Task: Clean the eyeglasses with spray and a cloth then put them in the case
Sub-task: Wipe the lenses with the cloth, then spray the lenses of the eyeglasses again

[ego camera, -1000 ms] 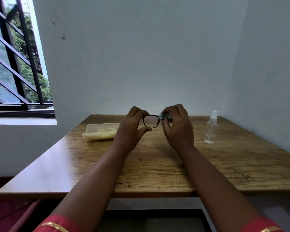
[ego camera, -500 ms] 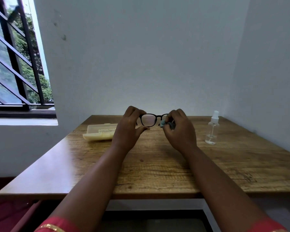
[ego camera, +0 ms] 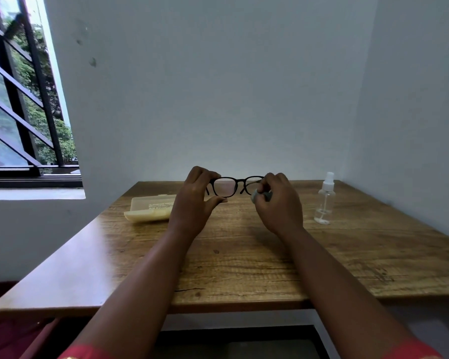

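Black-framed eyeglasses [ego camera: 235, 180] hang in the air above the far half of the wooden table [ego camera: 244, 260]. My left hand [ego camera: 192, 203] pinches the frame's left end, thumb under the lens. My right hand [ego camera: 278, 203] holds the frame's right end and has a small grey-blue cloth [ego camera: 261, 195] bunched in its fingers. The right lens is partly hidden behind that hand. A pale yellow glasses case [ego camera: 151, 208] lies on the table to the left of my left hand. A clear spray bottle [ego camera: 325, 200] with a white nozzle stands upright at the right.
White walls close the table's far side and right side. A barred window [ego camera: 24, 99] sits at the left above a sill. The table's front edge [ego camera: 218, 307] runs just past my forearms.
Both hands rose slightly with the eyeglasses. The cloth came off the right lens and now sits lower in my right hand, so more of the frame shows.
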